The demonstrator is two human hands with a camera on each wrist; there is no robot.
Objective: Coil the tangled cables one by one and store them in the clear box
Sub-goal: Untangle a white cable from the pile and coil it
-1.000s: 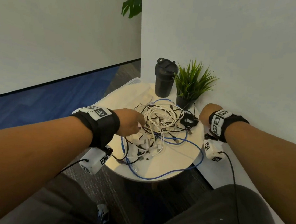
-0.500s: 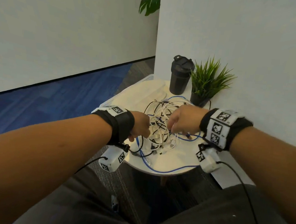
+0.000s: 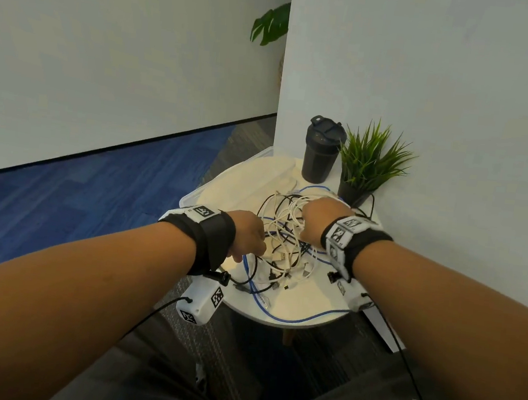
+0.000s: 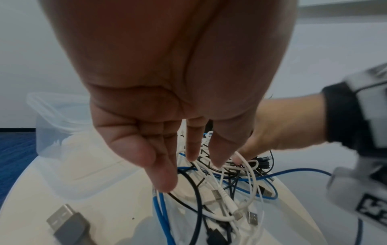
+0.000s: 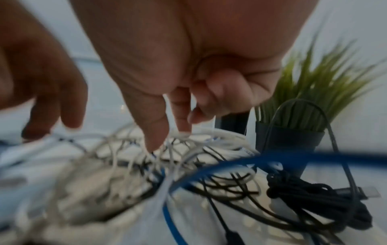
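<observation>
A tangle of white, black and blue cables lies on a round white table. The clear box stands at the table's far left, also seen in the left wrist view. My left hand hangs over the tangle's left side, its straight fingers touching white strands and the blue cable. My right hand reaches into the top of the pile. Its thumb and forefinger pinch a white cable while the other fingers curl in; this view is blurred.
A dark tumbler and a potted grass plant stand at the table's back by the wall. A bundled black cable lies near the pot. A grey USB plug rests on the table's near left. Carpet lies beyond the edge.
My right hand has moved from the table's right edge by the plant to over the middle of the tangle. The left hand has stayed at the pile's left side.
</observation>
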